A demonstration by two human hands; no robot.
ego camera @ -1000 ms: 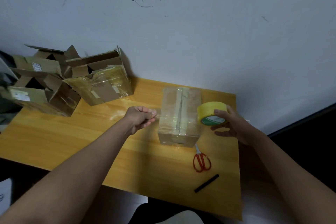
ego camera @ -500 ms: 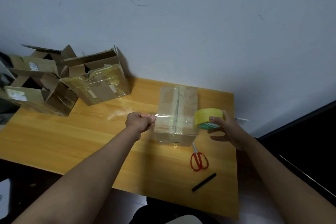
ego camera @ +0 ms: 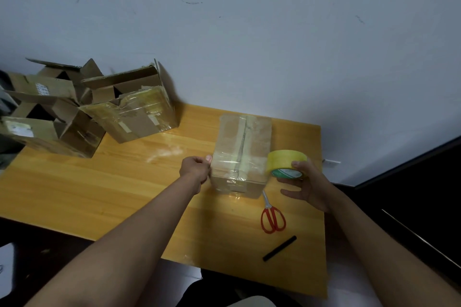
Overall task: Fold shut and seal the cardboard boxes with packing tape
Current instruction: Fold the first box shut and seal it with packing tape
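A closed cardboard box (ego camera: pixel 243 154) stands mid-surface, its contents hidden. The left hand (ego camera: pixel 195 169) pinches a tape strip (ego camera: pixel 237 163) stretched across its top; the right hand (ego camera: pixel 303 182) grips the yellow tape roll (ego camera: pixel 285 163). Far left, open boxes (ego camera: pixel 82 107) gape, insides shadowed.

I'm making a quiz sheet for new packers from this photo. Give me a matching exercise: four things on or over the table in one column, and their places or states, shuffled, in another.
Things:
1. tape roll
2. scissors
3. closed box
4. black marker

Places or states:
A. lies nearest the table's front edge
B. held in the right hand
C. lies just in front of the closed box
D. tape stretched across its top, the left hand pinching the tape's end

Pairs: 1-B, 2-C, 3-D, 4-A
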